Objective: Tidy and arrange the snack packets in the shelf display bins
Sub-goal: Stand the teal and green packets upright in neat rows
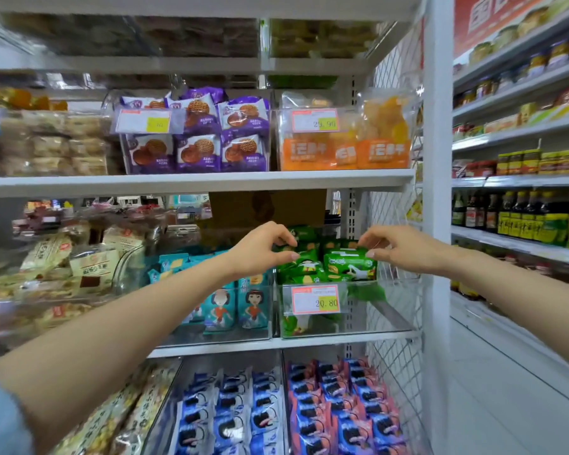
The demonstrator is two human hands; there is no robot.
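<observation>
Left hand and right hand each pinched glossy green snack packets heaped in clear bin, price label in front.

Both bare forearms are stretched forward and upward, angled toward each other. The left hand is held palm-down, thumb and forefinger pinched on a green packet. The right hand is mirrored, thumb and fingertips pinched on a second green packet
</observation>
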